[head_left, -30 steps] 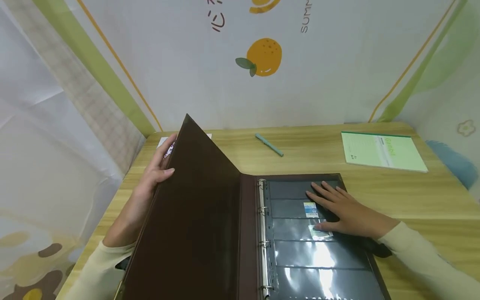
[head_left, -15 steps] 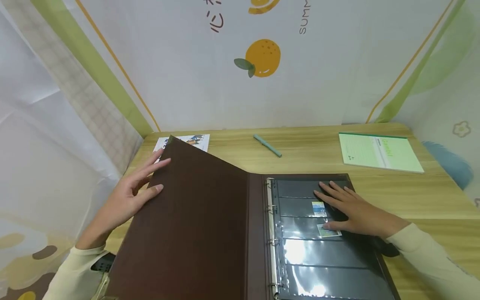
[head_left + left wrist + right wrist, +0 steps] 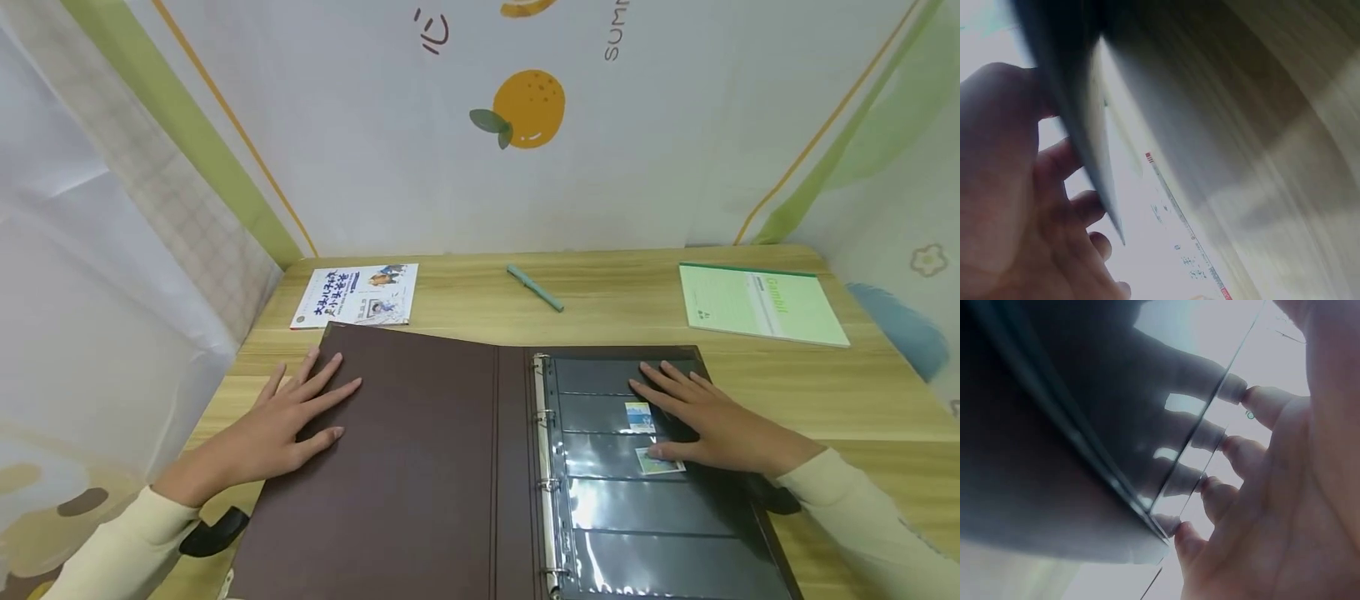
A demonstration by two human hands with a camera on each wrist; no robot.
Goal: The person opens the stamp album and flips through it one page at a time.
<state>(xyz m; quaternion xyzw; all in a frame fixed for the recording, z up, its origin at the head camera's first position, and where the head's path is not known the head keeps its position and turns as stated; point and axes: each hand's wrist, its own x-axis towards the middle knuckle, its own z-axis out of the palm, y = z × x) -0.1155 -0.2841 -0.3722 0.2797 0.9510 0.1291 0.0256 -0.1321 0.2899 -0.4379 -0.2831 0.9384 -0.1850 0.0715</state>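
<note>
A dark brown ring binder (image 3: 420, 467) lies spread on the table, its cover folded out to the left. My left hand (image 3: 262, 433) is on the cover's outer edge with straight, parted fingers; in the left wrist view the cover's edge (image 3: 1079, 137) stands at a slant above the table. On the right side, my right hand (image 3: 720, 425) rests flat on a black page of clear pockets (image 3: 660, 508). Two small stamps show in the pockets: a blue and yellow stamp (image 3: 640, 417) near the fingers, and a greenish stamp (image 3: 663, 462) partly under the thumb.
Behind the cover lies a white picture booklet (image 3: 356, 296). A green pen (image 3: 535, 288) is at the back middle of the wooden table (image 3: 615, 292), and a light green notepad (image 3: 765, 304) at the back right. Printed cloth (image 3: 637, 167) hangs behind the table.
The binder's cover has swung down to the left under my left hand, uncovering the booklet. My left fingers have gone from gripping its edge to lying spread on it. My right hand stays on the page.
</note>
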